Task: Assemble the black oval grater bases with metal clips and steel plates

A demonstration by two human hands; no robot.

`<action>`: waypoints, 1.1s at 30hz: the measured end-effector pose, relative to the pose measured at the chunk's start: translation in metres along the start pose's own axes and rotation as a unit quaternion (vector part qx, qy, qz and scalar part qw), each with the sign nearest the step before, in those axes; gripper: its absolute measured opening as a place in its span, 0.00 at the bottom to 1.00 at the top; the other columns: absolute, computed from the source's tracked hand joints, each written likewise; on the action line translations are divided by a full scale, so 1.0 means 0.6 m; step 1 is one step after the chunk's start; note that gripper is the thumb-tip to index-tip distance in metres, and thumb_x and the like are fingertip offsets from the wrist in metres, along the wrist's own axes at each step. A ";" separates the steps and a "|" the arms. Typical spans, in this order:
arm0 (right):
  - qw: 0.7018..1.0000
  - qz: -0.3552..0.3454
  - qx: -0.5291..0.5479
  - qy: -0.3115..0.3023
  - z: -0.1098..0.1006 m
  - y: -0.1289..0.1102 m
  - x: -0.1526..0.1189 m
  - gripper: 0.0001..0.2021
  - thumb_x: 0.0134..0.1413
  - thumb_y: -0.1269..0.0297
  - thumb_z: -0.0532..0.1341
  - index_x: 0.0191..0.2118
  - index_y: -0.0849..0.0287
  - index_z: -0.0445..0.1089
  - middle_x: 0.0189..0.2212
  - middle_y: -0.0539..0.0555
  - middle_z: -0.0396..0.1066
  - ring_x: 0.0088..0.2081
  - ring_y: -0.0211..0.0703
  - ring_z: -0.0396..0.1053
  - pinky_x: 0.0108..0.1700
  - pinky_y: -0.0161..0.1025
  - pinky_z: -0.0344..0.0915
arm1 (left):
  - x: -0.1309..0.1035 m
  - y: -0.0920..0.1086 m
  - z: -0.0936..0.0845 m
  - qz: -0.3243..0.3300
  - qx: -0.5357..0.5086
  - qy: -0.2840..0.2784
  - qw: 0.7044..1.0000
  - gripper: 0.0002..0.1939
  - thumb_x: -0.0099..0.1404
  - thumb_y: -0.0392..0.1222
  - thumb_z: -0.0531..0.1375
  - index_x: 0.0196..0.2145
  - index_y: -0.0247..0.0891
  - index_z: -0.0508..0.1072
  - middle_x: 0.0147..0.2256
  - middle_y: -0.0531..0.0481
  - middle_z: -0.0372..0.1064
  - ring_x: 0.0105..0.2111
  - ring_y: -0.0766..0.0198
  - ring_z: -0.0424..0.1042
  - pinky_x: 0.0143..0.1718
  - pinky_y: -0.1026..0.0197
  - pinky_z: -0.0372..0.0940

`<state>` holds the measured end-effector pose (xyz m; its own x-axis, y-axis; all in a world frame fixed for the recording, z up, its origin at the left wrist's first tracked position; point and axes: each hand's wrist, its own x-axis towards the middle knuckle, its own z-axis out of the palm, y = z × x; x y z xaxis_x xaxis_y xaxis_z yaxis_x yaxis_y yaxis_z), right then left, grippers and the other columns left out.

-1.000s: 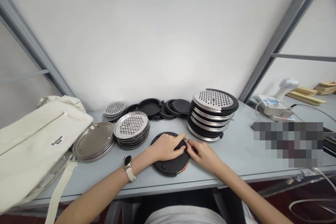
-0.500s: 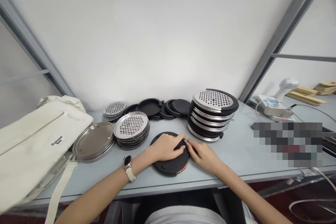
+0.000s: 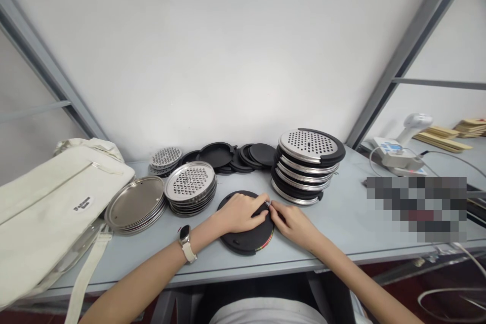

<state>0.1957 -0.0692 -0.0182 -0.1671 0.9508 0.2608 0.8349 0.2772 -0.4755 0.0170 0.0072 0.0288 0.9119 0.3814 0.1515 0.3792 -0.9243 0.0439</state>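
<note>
A round black disc (image 3: pixel 248 243) lies flat on the table in front of me, with a thin red and yellow strip showing at its lower right edge. My left hand (image 3: pixel 245 212) rests across its top, thumb and forefinger closed at the upper right rim. My right hand (image 3: pixel 292 220) meets it there from the right, fingertips pinched. Between the two hands is a small light-coloured piece, too small to make out. Just behind stands a tall stack of black-rimmed perforated metal discs (image 3: pixel 309 144).
To the left are plain metal plates (image 3: pixel 138 202), perforated metal discs (image 3: pixel 190 182) and a cream bag (image 3: pixel 49 202). Black round covers (image 3: pixel 216 156) lie along the wall. A white handheld device (image 3: pixel 415 124), cables and beige strips (image 3: pixel 442 139) are at the right.
</note>
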 end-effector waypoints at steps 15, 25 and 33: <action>1.000 -0.004 -0.024 0.000 0.001 0.000 0.000 0.13 0.63 0.64 0.47 0.28 0.57 0.61 0.19 0.48 0.61 0.20 0.36 0.55 0.26 0.35 0.48 | 0.000 0.001 0.000 0.015 -0.001 -0.005 1.000 0.09 0.68 0.45 0.49 0.43 0.39 0.61 0.26 0.51 0.70 0.26 0.58 0.72 0.26 0.62 0.56; 1.000 -0.008 -0.030 0.003 0.001 -0.002 -0.001 0.12 0.61 0.66 0.48 0.26 0.58 0.61 0.17 0.47 0.59 0.18 0.35 0.53 0.25 0.36 0.46 | 0.000 0.002 -0.004 0.020 -0.006 -0.016 1.000 0.09 0.67 0.45 0.50 0.42 0.39 0.60 0.26 0.52 0.70 0.25 0.59 0.72 0.25 0.63 0.55; 1.000 0.004 -0.016 0.000 -0.001 -0.004 -0.002 0.15 0.62 0.64 0.47 0.25 0.58 0.60 0.17 0.48 0.60 0.19 0.36 0.54 0.26 0.35 0.47 | -0.001 0.003 -0.006 0.016 -0.014 -0.018 1.000 0.10 0.67 0.45 0.50 0.44 0.39 0.61 0.27 0.51 0.71 0.27 0.58 0.73 0.27 0.62 0.57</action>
<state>0.1945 -0.0711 -0.0168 -0.1601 0.9529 0.2576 0.8523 0.2651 -0.4509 0.0168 0.0052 0.0321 0.9289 0.3510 0.1183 0.3451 -0.9361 0.0682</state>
